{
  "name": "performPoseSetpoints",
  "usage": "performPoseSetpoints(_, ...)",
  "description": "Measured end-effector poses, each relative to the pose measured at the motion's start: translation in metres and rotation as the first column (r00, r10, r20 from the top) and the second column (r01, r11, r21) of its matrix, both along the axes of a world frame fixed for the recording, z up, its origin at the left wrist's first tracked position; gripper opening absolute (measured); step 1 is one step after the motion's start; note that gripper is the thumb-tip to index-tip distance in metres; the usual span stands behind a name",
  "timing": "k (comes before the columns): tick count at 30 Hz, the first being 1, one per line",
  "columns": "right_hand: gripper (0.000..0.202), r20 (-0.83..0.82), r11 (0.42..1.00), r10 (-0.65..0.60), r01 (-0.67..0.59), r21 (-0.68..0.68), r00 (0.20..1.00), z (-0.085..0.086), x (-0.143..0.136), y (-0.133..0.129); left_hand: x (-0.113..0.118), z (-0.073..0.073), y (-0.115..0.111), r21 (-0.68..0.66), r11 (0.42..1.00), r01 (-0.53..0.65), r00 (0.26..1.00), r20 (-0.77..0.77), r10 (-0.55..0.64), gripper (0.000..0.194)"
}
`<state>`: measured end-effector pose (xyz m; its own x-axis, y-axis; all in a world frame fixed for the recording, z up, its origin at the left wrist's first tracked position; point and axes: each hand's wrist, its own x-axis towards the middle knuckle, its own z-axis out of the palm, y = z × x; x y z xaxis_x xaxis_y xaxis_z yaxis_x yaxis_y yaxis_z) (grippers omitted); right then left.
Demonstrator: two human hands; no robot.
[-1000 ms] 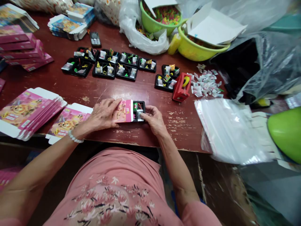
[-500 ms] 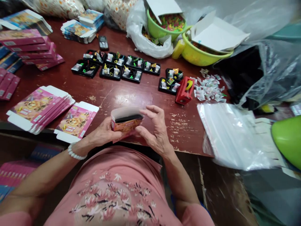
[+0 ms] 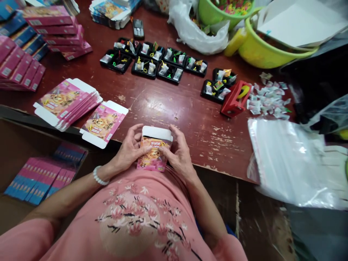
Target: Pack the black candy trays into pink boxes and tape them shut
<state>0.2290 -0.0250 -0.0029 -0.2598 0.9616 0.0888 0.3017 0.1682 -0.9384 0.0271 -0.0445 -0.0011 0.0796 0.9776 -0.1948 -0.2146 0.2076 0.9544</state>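
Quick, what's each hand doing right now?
Left hand: holding one side of the pink box, thumb on its front.
Right hand: holding the other side, thumb also on the front.

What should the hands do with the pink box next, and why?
Probably fold the white flap down and tuck it in. It sticks out, not tucked, at the far end of the pink box, and the left hand and right hand hold the box from both sides.
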Motion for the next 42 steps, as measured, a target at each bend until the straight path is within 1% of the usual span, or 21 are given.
performPoseSetpoints(2,0.072,-0.187,0.982,-0.122,0.091,-0.165,0.975,-0.012,-0.009,-0.011,0.000,-0.004,-0.008,0.018,0.998,-0.055,0.998,-0.019,0.055,0.084)
performPoseSetpoints(4,0.066,-0.289,0.959,-0.192,0.117,-0.259,0.938,-0.020,-0.016,-0.022,0.000,-0.009,-0.016,0.057,0.994,-0.093,0.994,-0.057,0.096,0.075)
performPoseSetpoints(6,0.059,-0.299,0.958,-0.197,0.117,-0.263,0.934,-0.024,-0.018,-0.029,-0.003,-0.012,-0.020,0.088,0.991,-0.096,0.987,-0.117,0.106,0.060)
performPoseSetpoints(9,0.051,-0.234,0.966,-0.164,0.109,-0.233,0.958,-0.023,-0.013,-0.032,-0.013,-0.010,-0.018,0.091,0.994,-0.066,0.965,-0.247,0.087,0.041)
performPoseSetpoints(11,0.042,-0.178,0.972,-0.143,0.104,-0.212,0.974,-0.020,-0.007,-0.027,-0.019,-0.006,-0.012,0.114,0.992,-0.048,0.939,-0.334,0.084,0.029)
performPoseSetpoints(13,0.027,-0.146,0.979,-0.135,0.109,-0.172,0.980,-0.015,-0.001,-0.017,-0.023,-0.001,-0.004,0.172,0.985,-0.027,0.915,-0.392,0.093,0.021)
performPoseSetpoints(14,0.023,-0.146,0.981,-0.137,0.113,-0.159,0.980,-0.012,0.002,-0.011,-0.022,0.001,-0.001,0.212,0.977,-0.019,0.910,-0.400,0.105,0.018)
performPoseSetpoints(16,0.023,-0.181,0.977,-0.154,0.122,-0.175,0.971,-0.006,0.006,-0.002,-0.018,0.004,0.003,0.271,0.962,-0.034,0.921,-0.367,0.135,0.014)
performPoseSetpoints(18,0.022,-0.215,0.964,-0.185,0.135,-0.229,0.959,-0.001,0.010,0.005,-0.013,0.005,0.005,0.270,0.960,-0.069,0.948,-0.282,0.147,0.015)
performPoseSetpoints(19,0.023,-0.214,0.961,-0.192,0.140,-0.237,0.958,0.001,0.012,0.007,-0.011,0.005,0.006,0.240,0.968,-0.069,0.963,-0.239,0.128,0.018)
performPoseSetpoints(20,0.023,-0.192,0.967,-0.172,0.128,-0.222,0.966,0.002,0.015,0.010,-0.010,0.006,0.008,0.223,0.973,-0.052,0.970,-0.222,0.103,0.021)
performPoseSetpoints(21,0.019,-0.159,0.978,-0.126,0.097,-0.183,0.979,0.002,0.018,0.012,-0.011,0.006,0.009,0.234,0.972,-0.017,0.969,-0.234,0.074,0.020)
performPoseSetpoints(23,0.012,-0.092,0.994,-0.008,-0.002,-0.107,0.996,0.004,0.023,0.016,-0.016,0.010,0.013,0.290,0.952,0.093,0.950,-0.311,0.002,0.016)
performPoseSetpoints(24,0.014,-0.079,0.995,0.037,-0.045,-0.094,0.996,0.006,0.024,0.018,-0.019,0.012,0.014,0.311,0.939,0.150,0.935,-0.354,-0.032,0.015)
performPoseSetpoints(26,0.017,-0.097,0.985,0.078,-0.091,-0.143,0.992,0.011,0.025,0.022,-0.023,0.018,0.017,0.297,0.930,0.216,0.917,-0.389,-0.089,0.018)
performPoseSetpoints(30,0.023,-0.114,0.947,0.096,-0.126,-0.296,0.989,0.019,0.023,0.031,-0.023,0.028,0.024,0.160,0.961,0.226,0.912,-0.381,-0.151,0.010)
performPoseSetpoints(35,0.025,-0.115,0.913,0.137,-0.170,-0.370,0.984,0.016,0.029,0.044,-0.025,0.038,0.034,0.105,0.951,0.292,0.864,-0.455,-0.215,0.021)
performPoseSetpoints(38,0.026,-0.135,0.913,0.114,-0.157,-0.377,0.984,0.019,0.028,0.044,-0.028,0.041,0.034,0.078,0.947,0.312,0.881,-0.397,-0.258,0.025)
performPoseSetpoints(40,0.028,-0.122,0.927,0.112,-0.148,-0.346,0.986,0.024,0.023,0.040,-0.027,0.041,0.033,0.057,0.953,0.299,0.900,-0.348,-0.261,0.021)
performPoseSetpoints(42,0.027,-0.116,0.939,0.133,-0.163,-0.304,0.984,0.026,0.017,0.037,-0.025,0.038,0.033,0.046,0.963,0.267,0.910,-0.339,-0.236,0.016)
